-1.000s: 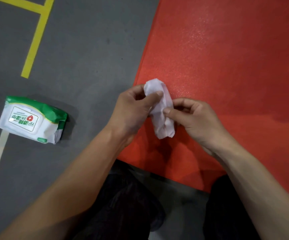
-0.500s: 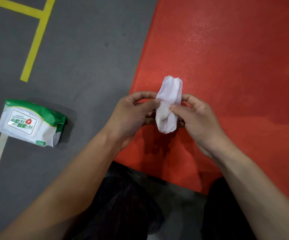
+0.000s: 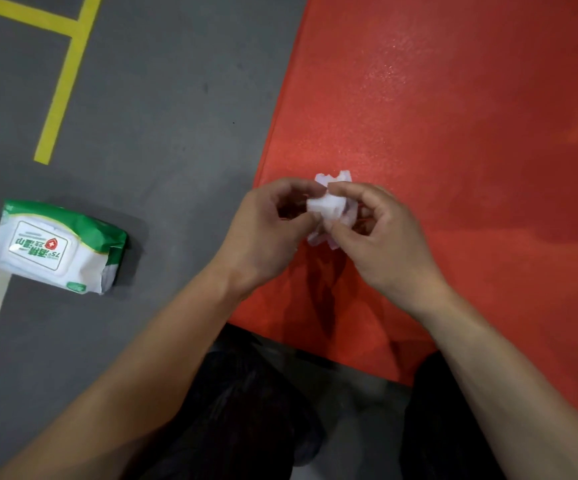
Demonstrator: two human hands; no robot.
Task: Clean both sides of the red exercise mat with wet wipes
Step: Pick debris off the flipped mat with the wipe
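**Small white wipe bunched up between two hands, above the red mat**

Held up over the near left part of the red mat (image 3: pixel 453 133), not touching it: one white wet wipe (image 3: pixel 330 209), all crumpled into a little ball. Pinched on its left side by the left hand (image 3: pixel 266 233), thumb and fingers curled round it. Pinched on its right side by the right hand (image 3: pixel 381 237), fingers bent in the same way. Both hands very close, nearly touching, with the wipe squeezed in the middle. A bit of wipe poking out on top, a bit more hanging down below.

Under the hands, a dark shadow on the mat. Mat flat on the grey floor (image 3: pixel 159 116), filling the right side of the view, with its left edge running slantwise.

Well apart to the left, lying on the floor: a white and green pack of wipes (image 3: pixel 55 247), lid closed, label upside down. Beyond it, yellow lines (image 3: pixel 59 95) painted on the floor. Down at the bottom, dark trouser legs (image 3: pixel 246 410), one on each side.
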